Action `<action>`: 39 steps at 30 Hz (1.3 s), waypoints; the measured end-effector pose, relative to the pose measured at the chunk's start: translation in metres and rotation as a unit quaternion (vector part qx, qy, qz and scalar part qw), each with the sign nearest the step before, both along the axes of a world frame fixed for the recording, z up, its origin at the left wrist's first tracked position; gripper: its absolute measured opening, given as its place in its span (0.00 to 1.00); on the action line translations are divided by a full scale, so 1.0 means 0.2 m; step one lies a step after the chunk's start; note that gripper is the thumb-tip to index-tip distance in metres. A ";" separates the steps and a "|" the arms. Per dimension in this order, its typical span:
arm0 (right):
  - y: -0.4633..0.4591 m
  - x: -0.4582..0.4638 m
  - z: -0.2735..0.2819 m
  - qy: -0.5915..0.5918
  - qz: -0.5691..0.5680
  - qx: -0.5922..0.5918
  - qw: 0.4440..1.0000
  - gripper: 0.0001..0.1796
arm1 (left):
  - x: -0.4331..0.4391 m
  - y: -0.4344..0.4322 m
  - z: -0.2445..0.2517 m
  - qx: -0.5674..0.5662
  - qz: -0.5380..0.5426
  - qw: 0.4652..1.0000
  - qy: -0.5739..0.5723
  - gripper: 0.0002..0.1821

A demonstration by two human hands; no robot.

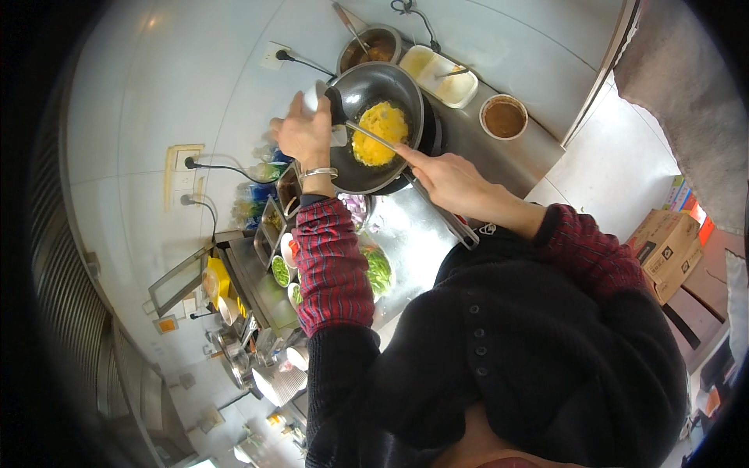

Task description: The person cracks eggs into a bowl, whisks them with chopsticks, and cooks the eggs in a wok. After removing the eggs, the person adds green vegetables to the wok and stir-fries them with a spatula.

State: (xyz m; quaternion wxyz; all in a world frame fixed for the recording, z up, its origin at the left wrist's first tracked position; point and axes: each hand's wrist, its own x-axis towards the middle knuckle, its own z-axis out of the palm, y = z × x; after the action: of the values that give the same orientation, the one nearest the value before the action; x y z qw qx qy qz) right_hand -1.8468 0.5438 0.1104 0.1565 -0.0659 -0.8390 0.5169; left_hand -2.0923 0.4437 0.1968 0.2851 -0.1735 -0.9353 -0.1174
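A dark wok (404,93) holds a round of yellow egg (380,134) with loose, uneven edges. My left hand (304,131), wearing a bangle at the wrist, grips a small white bowl (314,95) over the wok's left rim. My right hand (447,178) holds a metal-shafted utensil (370,135). Its shaft crosses over the egg, and a dark end lies close to the bowl; the end's exact shape is unclear. Below that hand, a long metal handle (447,216) slants from the wok towards my body.
Behind the wok stand a metal pot (397,42) with a utensil and a white divided container (462,90). A tub of brown sauce (504,117) sits to the right. Cut green vegetables (377,269) and small bowls (281,272) lie left. A cardboard box (664,251) is far right.
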 end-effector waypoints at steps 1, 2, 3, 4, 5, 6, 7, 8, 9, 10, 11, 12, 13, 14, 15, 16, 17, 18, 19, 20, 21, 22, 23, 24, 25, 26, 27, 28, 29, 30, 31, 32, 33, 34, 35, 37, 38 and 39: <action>-0.01 -0.01 0.00 -0.026 0.002 -0.012 1.000 0.28 | 0.00 0.01 0.00 -0.007 -0.001 1.000 0.011 0.32; 0.00 0.01 -0.01 -0.014 0.017 -0.035 0.999 0.28 | 0.00 0.01 0.01 0.005 -0.002 1.000 0.005 0.32; -0.01 0.00 -0.01 -0.070 0.017 -0.038 0.997 0.27 | -0.01 0.01 0.02 0.002 0.008 1.000 0.005 0.32; 0.01 0.02 -0.03 -0.085 0.031 -0.049 0.995 0.27 | -0.01 0.00 0.03 0.001 0.010 1.000 0.000 0.31; 0.03 0.04 -0.04 -0.132 0.036 -0.056 0.989 0.26 | -0.01 -0.02 0.03 -0.006 0.021 1.000 -0.013 0.31; 0.05 0.04 -0.06 -0.048 0.033 -0.067 0.996 0.26 | -0.01 -0.02 0.03 -0.001 0.012 1.000 -0.006 0.32; 0.08 0.05 -0.07 0.006 0.022 -0.069 0.997 0.26 | -0.01 -0.02 0.03 0.002 0.011 1.000 -0.005 0.32; 0.09 0.03 -0.08 0.016 0.008 -0.072 0.997 0.26 | -0.01 -0.03 0.02 0.004 0.011 1.000 -0.005 0.32; 0.11 0.02 -0.08 0.047 0.014 -0.081 0.996 0.26 | -0.01 -0.03 0.02 0.005 0.009 1.000 -0.002 0.32; 0.12 -0.01 -0.08 0.044 0.019 -0.090 0.995 0.26 | 0.00 -0.03 0.01 0.005 0.007 1.000 0.006 0.32; 0.12 -0.04 -0.08 0.075 0.029 -0.099 0.992 0.26 | 0.01 -0.03 0.00 0.002 0.003 1.000 0.018 0.32; 0.11 -0.06 -0.08 0.089 0.030 -0.090 0.992 0.27 | 0.01 -0.03 -0.01 -0.010 0.008 1.000 0.004 0.31; 0.09 -0.08 -0.09 0.034 0.033 -0.082 0.996 0.27 | 0.01 -0.03 -0.01 0.007 -0.002 0.999 0.031 0.31; 0.07 -0.08 -0.09 0.000 0.036 -0.074 0.997 0.27 | 0.02 -0.03 -0.01 0.014 -0.003 0.999 0.030 0.31; 0.05 -0.08 -0.10 -0.027 0.045 -0.062 0.997 0.27 | 0.02 -0.03 -0.01 0.023 -0.003 0.999 0.035 0.31; 0.04 -0.06 -0.12 -0.041 0.051 -0.069 0.995 0.26 | 0.02 -0.04 -0.02 0.024 -0.003 0.999 0.028 0.30; 0.05 -0.03 -0.13 0.026 0.053 -0.082 0.995 0.26 | 0.01 -0.05 -0.02 0.026 -0.007 0.999 0.032 0.30; 0.05 0.01 -0.14 0.064 0.050 -0.091 0.993 0.26 | 0.01 -0.06 -0.02 0.027 -0.008 0.999 0.029 0.30; 0.07 0.06 -0.15 0.058 0.052 -0.096 0.992 0.26 | 0.01 -0.07 -0.03 0.034 -0.013 0.998 0.043 0.30; 0.11 0.10 -0.14 0.054 0.070 -0.129 0.988 0.26 | 0.01 -0.08 -0.04 0.042 -0.014 0.998 0.052 0.30; 0.16 0.14 -0.13 0.005 0.092 -0.159 0.983 0.26 | 0.01 -0.09 -0.05 0.048 -0.018 0.997 0.058 0.30; 0.21 0.15 -0.11 -0.055 0.108 -0.192 0.974 0.26 | 0.01 -0.10 -0.05 0.079 -0.026 0.994 0.065 0.30; 0.25 0.17 -0.08 -0.116 0.120 -0.222 0.961 0.26 | 0.01 -0.12 -0.05 0.107 -0.037 0.991 0.069 0.31; 0.27 0.18 -0.04 -0.187 0.124 -0.254 0.941 0.26 | 0.02 -0.13 -0.06 0.136 -0.045 0.987 0.071 0.31; 0.29 0.18 -0.01 -0.261 0.122 -0.289 0.913 0.26 | 0.03 -0.14 -0.06 0.134 -0.063 0.985 0.089 0.31; 0.28 0.16 0.02 -0.286 0.137 -0.329 0.890 0.26 | 0.04 -0.14 -0.08 0.136 -0.075 0.982 0.106 0.31; 0.28 0.12 0.05 -0.262 0.134 -0.359 0.886 0.26 | 0.06 -0.13 -0.09 0.139 -0.083 0.980 0.113 0.31; 0.25 0.08 0.06 -0.257 0.130 -0.389 0.875 0.27 | 0.09 -0.12 -0.13 0.132 -0.094 0.978 0.135 0.31; 0.23 0.03 0.07 -0.247 0.145 -0.422 0.860 0.27 | 0.13 -0.11 -0.16 0.121 -0.100 0.978 0.139 0.30; 0.21 -0.02 0.06 -0.243 0.126 -0.450 0.850 0.27 | 0.17 -0.09 -0.19 0.134 -0.117 0.971 0.161 0.30; 0.20 -0.05 0.06 -0.250 0.126 -0.463 0.841 0.26 | 0.21 -0.09 -0.21 0.174 -0.140 0.965 0.135 0.31; 0.20 -0.09 0.05 -0.254 0.142 -0.464 0.837 0.26 | 0.26 -0.10 -0.23 0.158 -0.106 0.971 0.142 0.31; 0.19 -0.11 0.05 -0.265 0.143 -0.453 0.840 0.25 | 0.30 -0.10 -0.25 0.155 -0.082 0.977 0.125 0.32; 0.18 -0.13 0.05 -0.273 0.151 -0.434 0.845 0.25 | 0.34 -0.11 -0.25 0.176 -0.067 0.976 0.109 0.32; 0.19 -0.13 0.05 -0.287 0.133 -0.404 0.858 0.25 | 0.38 -0.13 -0.26 0.202 -0.061 0.973 0.092 0.32; 0.20 -0.14 0.10 -0.299 0.107 -0.394 0.862 0.25 | 0.43 -0.19 -0.26 0.191 -0.051 0.972 0.128 0.34; 0.21 -0.14 0.14 -0.284 0.135 -0.424 0.850 0.25 | 0.46 -0.23 -0.27 0.204 -0.046 0.970 0.121 0.34; 0.22 -0.15 0.19 -0.292 0.117 -0.428 0.848 0.25 | 0.48 -0.26 -0.28 0.216 -0.048 0.968 0.119 0.34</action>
State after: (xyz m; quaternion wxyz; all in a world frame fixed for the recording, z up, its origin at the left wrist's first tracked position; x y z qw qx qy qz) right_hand -1.8758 0.5873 0.1481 -0.2006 -0.1756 -0.5434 0.7960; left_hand -1.9954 0.3916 0.1404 0.4192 -0.1652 -0.8375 -0.3090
